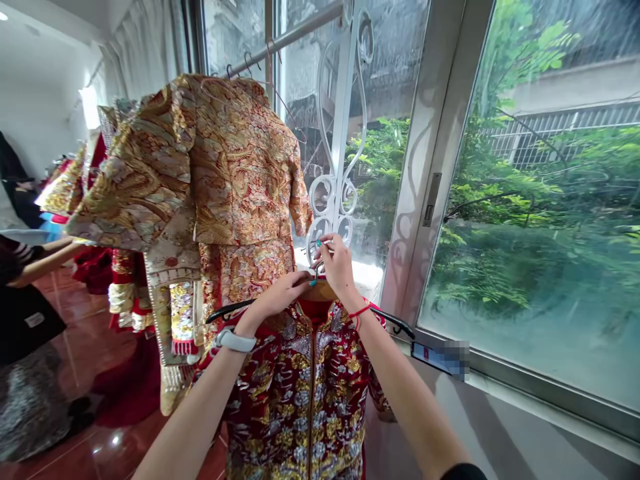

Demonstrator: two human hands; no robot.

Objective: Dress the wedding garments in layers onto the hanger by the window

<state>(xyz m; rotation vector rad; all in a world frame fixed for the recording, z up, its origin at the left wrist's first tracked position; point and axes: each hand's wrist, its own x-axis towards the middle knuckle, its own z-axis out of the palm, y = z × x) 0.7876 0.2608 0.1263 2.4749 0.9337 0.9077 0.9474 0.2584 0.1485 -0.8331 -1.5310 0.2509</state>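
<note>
A dark red jacket (295, 387) with dense gold and silver embroidery and a front zip hangs in front of me on a black hanger (233, 309). My right hand (337, 265) pinches the metal hook of this hanger near its top, thumb and fingers together. Lower down, my left hand (287, 291) closes its thumb and fingers at the base of the hook, just over the jacket's collar. Part of the hook is hidden by my fingers. Just behind, a gold brocade jacket (240, 167) hangs close to my hands.
A metal rail (300, 30) with several hooks runs above, beside a white scrollwork stand (343, 133). A phone (440, 359) lies by the window sill on the right. Red and gold garments (130, 287) hang to the left, where another person's arm (50, 257) reaches in.
</note>
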